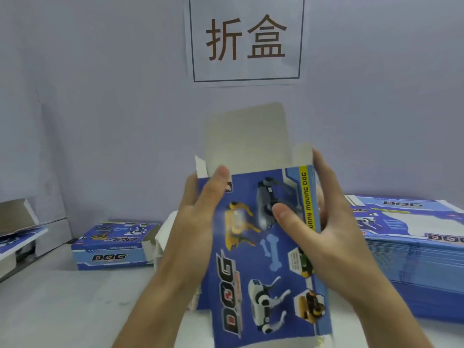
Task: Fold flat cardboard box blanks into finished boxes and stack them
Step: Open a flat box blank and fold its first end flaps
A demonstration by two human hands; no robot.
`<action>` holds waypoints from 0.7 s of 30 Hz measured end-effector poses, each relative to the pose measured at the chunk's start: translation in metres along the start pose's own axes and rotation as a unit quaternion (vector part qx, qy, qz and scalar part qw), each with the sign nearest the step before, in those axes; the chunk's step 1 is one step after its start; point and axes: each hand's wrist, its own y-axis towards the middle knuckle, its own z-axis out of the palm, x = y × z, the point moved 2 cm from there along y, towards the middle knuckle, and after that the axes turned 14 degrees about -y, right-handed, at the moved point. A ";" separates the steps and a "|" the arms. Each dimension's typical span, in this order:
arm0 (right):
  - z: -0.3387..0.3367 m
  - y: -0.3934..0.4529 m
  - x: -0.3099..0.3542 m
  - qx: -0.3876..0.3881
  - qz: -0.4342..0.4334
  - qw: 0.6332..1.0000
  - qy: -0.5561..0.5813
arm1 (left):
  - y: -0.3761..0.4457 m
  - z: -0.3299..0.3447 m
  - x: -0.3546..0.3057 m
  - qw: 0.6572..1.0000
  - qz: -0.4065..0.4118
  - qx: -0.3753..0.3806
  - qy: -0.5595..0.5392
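I hold a blue printed "DOG" box blank (266, 249) upright in front of me, above the table. Its top flaps stand open, showing plain grey-white card inside. My left hand (198, 217) grips the blank's left edge, thumb on the printed face and fingers behind. Along the right edge, my right hand (324, 222) grips it the same way. A finished box (113, 247) lies on the table at the left. A thick stack of flat blanks (411, 249) sits at the right.
A grey wall stands close behind the white table (62, 305), with a paper sign (246, 38) on it. Another partly folded box (17, 232) sits at the far left edge on a metal ledge. White card pieces lie behind the held blank.
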 end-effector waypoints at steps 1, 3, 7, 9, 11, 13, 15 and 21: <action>0.004 -0.001 0.001 0.005 -0.011 1.000 0.012 | 0.000 -0.001 -0.003 1.000 0.006 -0.008 -0.010; 0.009 -0.002 0.001 0.017 -0.030 0.999 0.033 | -0.002 0.002 -0.009 0.997 0.073 -0.032 0.005; 0.003 0.000 0.006 0.081 -0.047 0.995 0.042 | -0.007 0.008 -0.014 0.983 0.162 -0.059 0.069; 0.000 0.002 0.007 0.089 -0.033 0.995 0.039 | -0.008 0.009 -0.012 0.979 0.186 -0.038 0.078; 0.000 0.003 0.007 0.078 -0.025 0.996 0.042 | -0.009 0.011 -0.013 0.976 0.206 -0.019 0.070; 0.003 0.004 0.007 0.077 -0.020 0.995 0.058 | -0.008 0.013 -0.013 0.974 0.213 -0.010 0.072; 0.005 0.002 0.007 0.076 -0.012 0.991 0.108 | -0.007 0.014 -0.014 0.974 0.209 -0.003 0.086; 0.006 -0.001 0.009 0.012 0.084 0.979 0.185 | -0.010 0.014 -0.005 0.992 0.116 -0.032 -0.044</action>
